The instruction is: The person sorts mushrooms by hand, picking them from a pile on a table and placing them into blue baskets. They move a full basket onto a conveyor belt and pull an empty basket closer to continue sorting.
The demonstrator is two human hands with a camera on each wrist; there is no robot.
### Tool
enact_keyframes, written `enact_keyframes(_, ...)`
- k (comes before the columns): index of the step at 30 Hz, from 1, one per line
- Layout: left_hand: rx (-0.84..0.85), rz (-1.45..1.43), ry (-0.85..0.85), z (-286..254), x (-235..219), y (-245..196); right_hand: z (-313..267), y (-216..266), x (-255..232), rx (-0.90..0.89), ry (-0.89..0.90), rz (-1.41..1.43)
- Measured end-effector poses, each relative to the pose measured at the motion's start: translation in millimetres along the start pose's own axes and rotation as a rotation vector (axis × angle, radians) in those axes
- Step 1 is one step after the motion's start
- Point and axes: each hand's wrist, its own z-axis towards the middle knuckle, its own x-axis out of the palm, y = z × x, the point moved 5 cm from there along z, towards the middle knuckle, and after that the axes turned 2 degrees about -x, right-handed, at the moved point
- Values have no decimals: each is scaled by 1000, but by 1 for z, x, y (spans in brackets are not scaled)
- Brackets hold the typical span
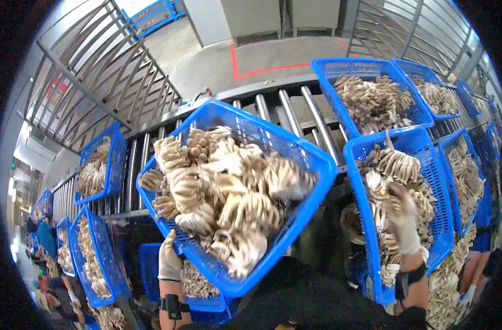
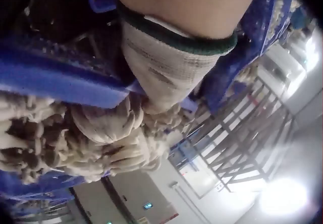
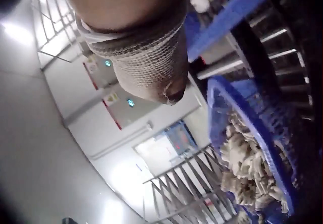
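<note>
A large blue basket (image 1: 311,195) of clustered mushrooms (image 1: 229,170) sits tilted in front of me, its rear part over a roller conveyor. My left hand (image 1: 170,261), in a white knit glove, grips its near left rim. In the left wrist view, the glove (image 2: 164,67) reaches over the blue rim (image 2: 60,82), right beside the mushrooms. My right hand (image 1: 403,220), gloved and blurred by motion, is over a second blue basket (image 1: 446,236) of mushrooms to the right, its fingers extended. No mushroom shows in that hand; the right wrist view has the glove (image 3: 151,67) with its fingertips mostly hidden.
Metal conveyor rollers (image 1: 286,113) run behind the baskets. More mushroom baskets stand at the back right (image 1: 372,63) and left (image 1: 119,159). Below the central basket is another basket with mushrooms (image 1: 196,280). Metal railings (image 1: 97,82) rise beyond the conveyor; other people work at both sides.
</note>
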Motion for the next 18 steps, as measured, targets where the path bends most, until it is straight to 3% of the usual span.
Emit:
enact_keyframes(2, 0, 31, -79, -16, -30, 0, 27, 19, 65, -99, 197, -32)
enact_keyframes(5, 121, 384, -220, -26, -61, -7, 53, 21, 158, -97, 387, 16)
enact_keyframes(6, 115, 377, -239, -16, -87, 9, 53, 7, 193, 86, 543, 237)
enact_keyframes(7, 126, 376, -283, -22, -82, 10, 47, -10, 234, 276, 690, 459)
enact_keyframes(8, 158, 369, -292, -20, -90, 12, 41, -38, 275, -21, 550, 415)
enact_keyframes(9, 181, 361, -300, -23, -83, 11, 40, 16, 246, 147, 603, 355)
enact_keyframes(10, 118, 341, -367, -29, -83, 13, 42, 19, 248, 130, 560, 305)
enact_keyframes(11, 168, 421, -288, -28, -85, 12, 43, 19, 248, 107, 522, 252)
enact_keyframes(14, 210, 526, -276, -28, -73, 4, 45, 11, 260, 203, 513, 453)
enact_keyframes(16, 244, 413, -306, -16, -92, 20, 43, -7, 279, 214, 477, 560)
enact_keyframes(18, 287, 222, -309, -11, -86, 24, 44, 4, 269, 269, 437, 706)
